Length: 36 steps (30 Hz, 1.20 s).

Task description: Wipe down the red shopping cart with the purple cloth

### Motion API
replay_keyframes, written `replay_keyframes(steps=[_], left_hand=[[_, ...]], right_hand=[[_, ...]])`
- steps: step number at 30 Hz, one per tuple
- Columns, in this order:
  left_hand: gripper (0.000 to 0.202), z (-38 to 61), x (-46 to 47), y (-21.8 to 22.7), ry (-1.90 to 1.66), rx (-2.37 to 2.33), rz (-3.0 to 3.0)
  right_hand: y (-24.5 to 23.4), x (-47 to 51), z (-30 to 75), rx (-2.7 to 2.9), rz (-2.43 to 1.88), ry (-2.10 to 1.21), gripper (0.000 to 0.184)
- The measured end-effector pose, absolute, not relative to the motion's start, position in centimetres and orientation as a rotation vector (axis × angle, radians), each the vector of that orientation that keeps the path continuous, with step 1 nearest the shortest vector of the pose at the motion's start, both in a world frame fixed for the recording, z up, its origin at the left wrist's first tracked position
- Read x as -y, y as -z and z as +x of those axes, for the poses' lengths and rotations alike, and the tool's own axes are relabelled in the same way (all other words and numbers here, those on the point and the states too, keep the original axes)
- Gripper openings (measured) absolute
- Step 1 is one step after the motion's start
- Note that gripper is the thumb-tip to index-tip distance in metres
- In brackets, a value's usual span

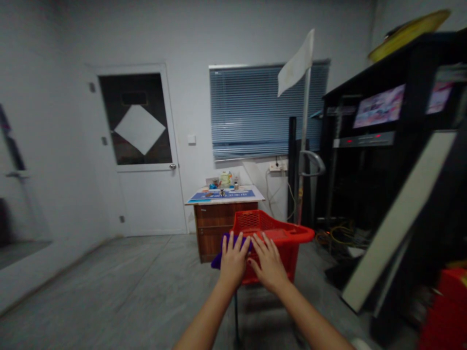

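Note:
Both hands reach forward at the near side of a red plastic shopping cart [292,257]. My left hand [234,260] is open, its fingers stretched out over a purple cloth [217,261] at the cart's left edge. Its palm side is hidden, so I cannot tell how firmly it touches the cloth. Beside it my right hand [269,262] is open too, with spread fingers in front of the cart's near wall. The thumb points toward the left hand. A metal pole with a white flag [297,63] rises behind the cart's right side.
Beyond the cart stands a brown wooden desk [207,233] with small items on top. A white door [153,199] is at the left. Along the right are a black rack [408,63] with screens, a leaning pale board [401,214], loose cables [339,233] and a red object [445,311].

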<state>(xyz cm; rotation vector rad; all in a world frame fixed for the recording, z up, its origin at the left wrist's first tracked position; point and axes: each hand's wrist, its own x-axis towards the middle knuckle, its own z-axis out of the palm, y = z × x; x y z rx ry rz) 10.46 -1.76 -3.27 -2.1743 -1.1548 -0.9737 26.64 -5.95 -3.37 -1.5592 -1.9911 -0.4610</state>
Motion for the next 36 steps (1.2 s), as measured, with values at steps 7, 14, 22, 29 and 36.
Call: replay_keyframes(steps=[7, 14, 22, 29, 36], left_hand=[[0.041, 9.5, 1.7, 2.8, 0.991, 1.189, -2.197], [0.037, 11.1, 2.5, 2.1, 1.022, 1.192, -2.247], [0.035, 11.1, 2.2, 1.8, 1.007, 1.240, -2.202], [0.037, 11.1, 2.3, 1.8, 0.973, 1.120, -2.281], [0.041, 11.8, 2.4, 2.0, 0.973, 1.156, -2.261]], right_hand=[[3.4, 5.6, 29.5, 1.858, -1.597, 0.561, 0.062], [3.5, 6.0, 29.2, 1.831, -1.589, 0.648, 0.067], [3.0, 6.2, 29.4, 1.932, -1.562, 0.666, 0.071], [2.6, 6.6, 29.6, 1.963, -1.571, 0.631, 0.071], [2.7, 6.6, 29.7, 1.965, -1.583, 0.602, 0.071]])
